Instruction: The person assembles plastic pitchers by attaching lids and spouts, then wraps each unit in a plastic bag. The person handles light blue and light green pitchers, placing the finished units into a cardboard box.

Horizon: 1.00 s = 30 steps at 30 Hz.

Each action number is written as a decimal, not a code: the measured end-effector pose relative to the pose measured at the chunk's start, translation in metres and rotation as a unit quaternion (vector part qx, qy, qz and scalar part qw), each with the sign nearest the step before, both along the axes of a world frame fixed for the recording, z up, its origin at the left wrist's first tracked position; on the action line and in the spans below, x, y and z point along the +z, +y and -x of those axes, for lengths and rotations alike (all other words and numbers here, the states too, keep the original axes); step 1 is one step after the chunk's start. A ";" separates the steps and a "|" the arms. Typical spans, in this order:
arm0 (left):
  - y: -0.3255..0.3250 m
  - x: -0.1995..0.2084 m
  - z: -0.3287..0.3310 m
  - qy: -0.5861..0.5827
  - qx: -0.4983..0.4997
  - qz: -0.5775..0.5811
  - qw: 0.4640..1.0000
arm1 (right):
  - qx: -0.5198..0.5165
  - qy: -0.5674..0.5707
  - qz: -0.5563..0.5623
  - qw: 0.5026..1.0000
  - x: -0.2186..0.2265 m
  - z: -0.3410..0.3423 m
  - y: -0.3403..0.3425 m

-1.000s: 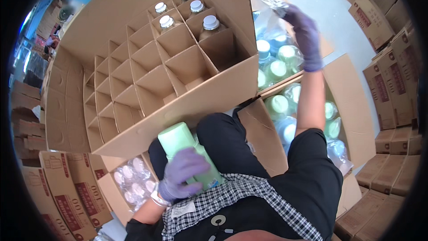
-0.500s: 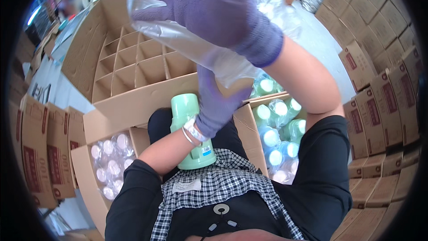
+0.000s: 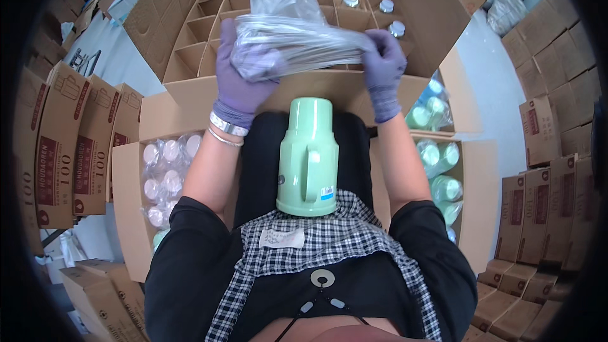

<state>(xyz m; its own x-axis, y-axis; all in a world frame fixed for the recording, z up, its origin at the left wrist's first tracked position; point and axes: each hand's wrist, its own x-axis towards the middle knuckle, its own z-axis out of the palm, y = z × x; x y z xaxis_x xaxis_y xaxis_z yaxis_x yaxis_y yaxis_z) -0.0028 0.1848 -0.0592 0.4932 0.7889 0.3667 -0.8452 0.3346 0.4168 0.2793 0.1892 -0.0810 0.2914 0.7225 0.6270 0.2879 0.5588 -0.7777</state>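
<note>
I've got both hands up at the far side of the lap, and they have a clear plastic bag (image 3: 297, 41) stretched between them, thin, glossy film drawn into tight creases along its near edge while the rest puffs up loosely on the far side. The right hand (image 3: 385, 60), in a matte purple knit glove, pinches the bunched edge between thumb and fingers; the left hand (image 3: 244, 88), gloved the same, has film across its palm and fingers, and how firmly it grips I can't tell. Now the green flask (image 3: 308, 161): smooth, shiny, pale, a rounded body stepping in to a narrower cap, a long loop handle facing me, a small blue-and-white sticker near the base. It rests on the dark trousers (image 3: 259, 158), cap far, base near against the checked woven apron (image 3: 329, 247), nearer than both hands, between them left to right, and touched by neither. Beyond it I see the divided cardboard carton (image 3: 348, 98), its thin board cells holding white-capped bottles (image 3: 397, 28) at far right.
</note>
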 end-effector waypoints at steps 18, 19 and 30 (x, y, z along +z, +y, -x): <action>-0.006 -0.116 0.037 0.715 0.360 -0.535 0.270 | -0.104 -0.280 -0.021 0.954 -0.110 -0.030 -0.040; -0.011 -0.119 0.035 0.706 0.377 -0.531 0.279 | -0.080 -0.294 -0.019 0.952 -0.112 -0.031 -0.042; -0.107 -0.096 0.054 0.657 0.069 -0.570 0.489 | 0.342 -0.118 0.155 0.919 -0.128 -0.019 -0.212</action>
